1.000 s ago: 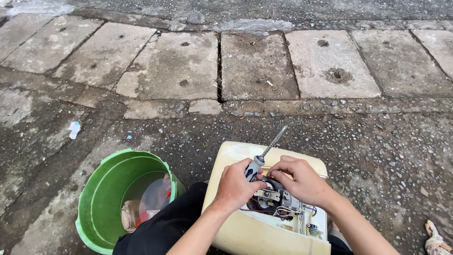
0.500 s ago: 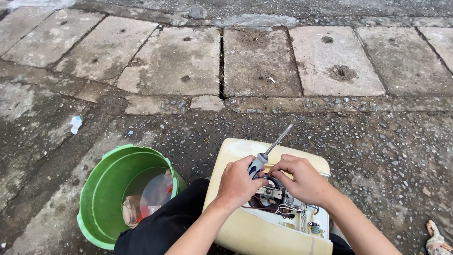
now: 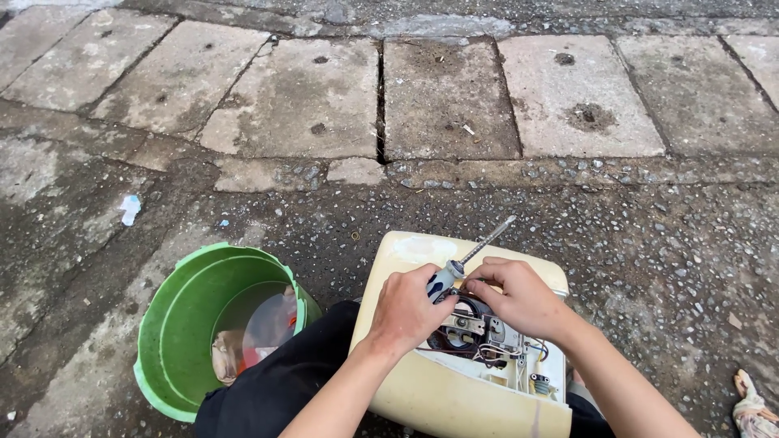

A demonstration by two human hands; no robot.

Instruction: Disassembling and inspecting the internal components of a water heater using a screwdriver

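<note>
Barely shifted, left hand point(image 3: 408, 307) still grips screwdriver point(image 3: 464, 261), right hand point(image 3: 520, 297) alongside.

Outdoor street edge (gravelly ground point(image 3: 665, 243)), concrete paving slabs point(image 3: 300, 97).

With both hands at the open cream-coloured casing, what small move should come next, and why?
Probably turn the grey-handled screwdriver so its tip points down into the cream-coloured plastic casing. The left hand grips its handle, but the metal shaft points up and away from the exposed metal parts and wires, which the right hand covers.
</note>
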